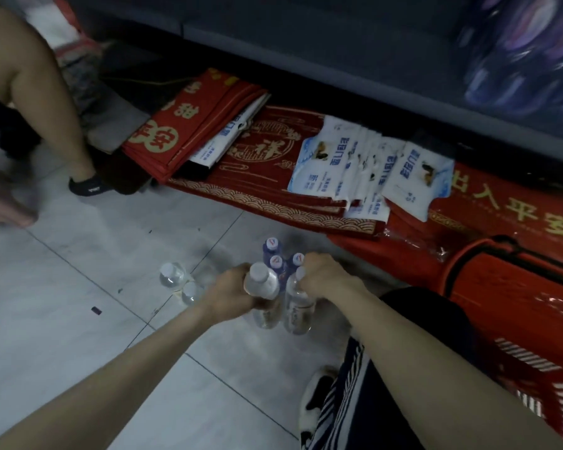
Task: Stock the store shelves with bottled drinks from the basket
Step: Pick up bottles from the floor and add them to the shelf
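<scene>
At nine o'clock, two spare bottles (171,274) are stood on the floor (78,287). The left grip (231,295) is clamped on a water bottle (262,282), the right grip (322,276) on a second bottle (298,306). The red basket (501,303) is seen at three o'clock. Nothing is seen shelved yet.

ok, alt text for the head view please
Over a tiled floor, the left hand grips the left bottle and the right hand grips the right bottle, both clear with white caps. Three blue-capped bottles stand just behind, two loose bottles to the left, a red basket to the right. Red mats lie under a dark shelf.
</scene>
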Demonstrator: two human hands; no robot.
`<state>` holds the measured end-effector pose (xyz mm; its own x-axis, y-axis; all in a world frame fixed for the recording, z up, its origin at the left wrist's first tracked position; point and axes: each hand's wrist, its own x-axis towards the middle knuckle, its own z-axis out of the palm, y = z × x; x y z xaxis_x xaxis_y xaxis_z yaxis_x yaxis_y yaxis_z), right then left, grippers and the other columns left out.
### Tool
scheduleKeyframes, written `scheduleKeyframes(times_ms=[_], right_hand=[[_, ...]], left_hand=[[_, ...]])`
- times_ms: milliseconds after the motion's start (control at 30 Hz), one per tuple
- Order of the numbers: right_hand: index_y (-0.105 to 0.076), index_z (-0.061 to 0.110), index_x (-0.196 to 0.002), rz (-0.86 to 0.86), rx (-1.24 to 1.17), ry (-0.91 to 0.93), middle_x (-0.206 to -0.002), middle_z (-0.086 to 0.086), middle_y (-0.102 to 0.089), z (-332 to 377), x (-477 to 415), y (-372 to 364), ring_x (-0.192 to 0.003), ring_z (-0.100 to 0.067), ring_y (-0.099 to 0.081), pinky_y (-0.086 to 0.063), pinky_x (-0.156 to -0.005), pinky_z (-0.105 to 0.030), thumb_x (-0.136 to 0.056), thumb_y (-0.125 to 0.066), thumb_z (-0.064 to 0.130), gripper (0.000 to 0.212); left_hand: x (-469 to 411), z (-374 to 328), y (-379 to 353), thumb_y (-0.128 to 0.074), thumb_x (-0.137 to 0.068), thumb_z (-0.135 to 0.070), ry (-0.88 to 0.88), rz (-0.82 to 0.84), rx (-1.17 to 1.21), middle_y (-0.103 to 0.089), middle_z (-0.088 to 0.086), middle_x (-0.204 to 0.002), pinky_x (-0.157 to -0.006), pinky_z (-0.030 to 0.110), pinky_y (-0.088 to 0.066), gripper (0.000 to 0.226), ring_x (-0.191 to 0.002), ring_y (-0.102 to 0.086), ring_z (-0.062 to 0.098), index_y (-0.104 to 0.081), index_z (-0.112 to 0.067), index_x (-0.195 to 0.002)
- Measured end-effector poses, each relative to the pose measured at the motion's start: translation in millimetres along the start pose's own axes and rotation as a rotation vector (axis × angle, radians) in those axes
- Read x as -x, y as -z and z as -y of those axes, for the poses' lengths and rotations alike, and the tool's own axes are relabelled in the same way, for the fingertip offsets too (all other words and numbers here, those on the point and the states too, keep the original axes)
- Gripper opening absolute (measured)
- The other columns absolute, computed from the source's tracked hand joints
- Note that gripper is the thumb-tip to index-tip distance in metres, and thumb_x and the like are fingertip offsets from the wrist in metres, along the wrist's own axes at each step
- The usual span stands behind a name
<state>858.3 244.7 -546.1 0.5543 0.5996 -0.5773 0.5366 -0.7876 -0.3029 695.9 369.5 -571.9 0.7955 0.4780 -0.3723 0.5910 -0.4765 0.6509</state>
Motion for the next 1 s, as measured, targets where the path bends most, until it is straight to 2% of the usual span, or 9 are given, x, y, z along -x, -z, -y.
scheduleKeyframes(times_ms=[100, 200, 333, 400, 533, 700, 833, 900, 1000], right_hand=[[-0.062, 0.011, -0.119, -0.064, -0.012, 0.043, -0.127, -0.012, -0.064, -2.3, 28.8, 39.0, -0.112, -0.03, -0.065, -0.048, -0.08, -0.031, -0.097, -0.063, 0.027, 0.028], [-0.058, 0.006, -0.127, -0.178, -0.006, 0.111, -0.131, -0.011, -0.058, -0.5, 62.1, 83.5, -0.12, -0.028, -0.058, -0.044, -0.085, -0.028, -0.099, -0.063, 0.029, 0.037], [-0.046, -0.001, -0.139, -0.379, -0.031, 0.173, -0.141, -0.02, -0.047, 5.2, 104.3, 144.6, -0.132, -0.034, -0.045, -0.04, -0.107, -0.033, -0.105, -0.055, 0.029, 0.046], [-0.044, -0.004, -0.134, -0.472, -0.136, 0.192, -0.136, -0.022, -0.05, 4.9, 124.3, 176.5, -0.125, -0.033, -0.051, -0.043, -0.092, -0.029, -0.104, -0.057, 0.028, 0.045], [-0.042, 0.004, -0.132, -0.668, -0.431, 0.219, -0.121, -0.016, -0.059, -0.8, 172.2, 238.2, -0.084, -0.022, -0.062, -0.047, -0.052, -0.028, -0.104, -0.058, 0.035, 0.045], [-0.054, 0.007, -0.114, -0.911, -0.519, 0.262, -0.106, -0.007, -0.065, -10.5, 222.3, 313.9, -0.092, -0.024, -0.065, -0.059, -0.069, -0.04, -0.103, -0.059, 0.038, 0.033], [-0.054, 0.007, -0.115, -0.952, -0.5, 0.268, -0.107, -0.012, -0.064, -12.1, 273.2, 378.1, -0.088, -0.033, -0.07, -0.064, -0.064, -0.054, -0.104, -0.058, 0.037, 0.033], [-0.055, 0.003, -0.118, -0.973, -0.477, 0.275, -0.11, -0.019, -0.066, -13.9, 298.2, 410.3, -0.092, -0.039, -0.071, -0.064, -0.063, -0.056, -0.105, -0.056, 0.035, 0.034], [-0.055, 0.001, -0.116, -1.018, -0.458, 0.289, -0.111, -0.019, -0.064, -14.4, 329.4, 452.8, -0.091, -0.035, -0.069, -0.064, -0.057, -0.047, -0.107, -0.053, 0.033, 0.033]], left_hand=[[11.4, -31.8, 31.1, -0.093, -0.069, -0.038, -0.091, -0.038, 0.102, -0.073, -0.014, -0.095, -0.076, 0.025, -0.05, 0.046, -0.088, -0.068, 0.0, -0.064, -0.035, -0.103], [19.5, -69.7, 56.0, -0.092, -0.076, -0.024, -0.172, -0.032, 0.266, -0.075, -0.011, -0.104, -0.077, 0.014, -0.052, 0.049, -0.093, -0.071, -0.003, -0.064, -0.028, -0.117], [24.0, -126.4, 90.1, -0.093, -0.074, -0.018, -0.335, -0.069, 0.396, -0.075, -0.005, -0.12, -0.098, 0.035, -0.057, 0.074, -0.112, -0.071, 0.009, -0.056, -0.025, -0.137], [26.1, -158.9, 109.0, -0.092, -0.074, -0.017, -0.408, -0.079, 0.434, -0.076, -0.004, -0.121, -0.098, 0.04, -0.057, 0.077, -0.113, -0.072, 0.014, -0.054, -0.025, -0.141], [32.9, -229.3, 147.5, -0.088, -0.081, -0.021, -0.574, -0.131, 0.465, -0.076, -0.002, -0.12, -0.097, 0.037, -0.058, 0.066, -0.111, -0.073, 0.014, -0.057, -0.019, -0.139], [42.1, -320.7, 193.9, -0.073, -0.093, -0.011, -0.788, -0.108, 0.445, -0.077, -0.002, -0.118, -0.084, 0.029, -0.062, 0.048, -0.106, -0.075, 0.014, -0.058, -0.022, -0.137], [39.7, -393.2, 222.9, -0.069, -0.096, -0.012, -0.895, -0.091, 0.432, -0.08, 0.001, -0.109, -0.078, 0.029, -0.062, 0.045, -0.102, -0.076, 0.018, -0.056, -0.024, -0.138], [40.5, -429.1, 235.5, -0.067, -0.098, -0.018, -0.949, -0.073, 0.415, -0.08, 0.001, -0.108, -0.081, 0.032, -0.061, 0.05, -0.102, -0.076, 0.016, -0.05, -0.024, -0.144], [39.1, -478.9, 256.2, -0.068, -0.099, -0.029, -1.048, -0.072, 0.378, -0.076, -0.003, -0.121, -0.092, 0.038, -0.061, 0.056, -0.11, -0.073, 0.013, -0.044, -0.025, -0.15]])
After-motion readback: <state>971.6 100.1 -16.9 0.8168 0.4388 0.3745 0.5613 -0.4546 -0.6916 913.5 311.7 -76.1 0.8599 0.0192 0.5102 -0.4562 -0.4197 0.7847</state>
